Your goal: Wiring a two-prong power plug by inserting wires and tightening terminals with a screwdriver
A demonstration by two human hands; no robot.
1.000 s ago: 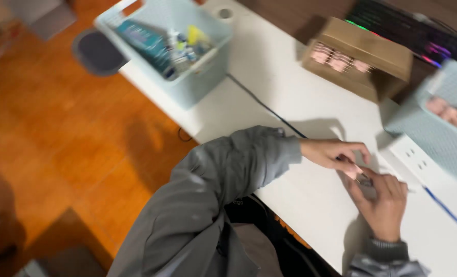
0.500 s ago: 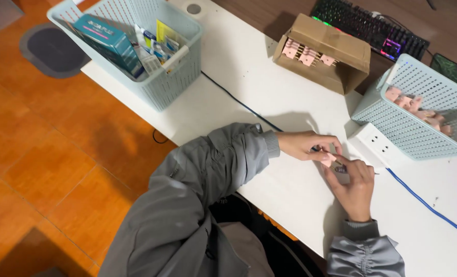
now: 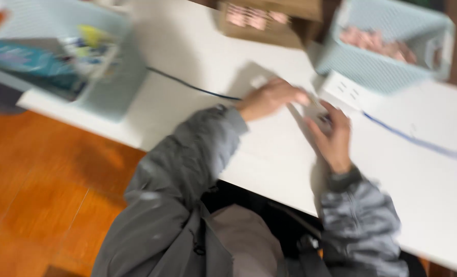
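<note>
The picture is blurred by motion. My left hand and my right hand meet over the white table, both in grey sleeves. Between the fingertips sits a small pale object, which both hands pinch; its shape is too smeared to tell. A white power strip lies just beyond my right hand.
A pale blue basket with a teal box and small items stands at the left table edge. Another pale blue basket with pinkish pieces is at the back right, beside a cardboard box. A blue cable crosses the table. Orange wooden floor lies left.
The view has swung and come closer, so the table now fills the upper frame. Both hands stay together on the small object near the power strip.
</note>
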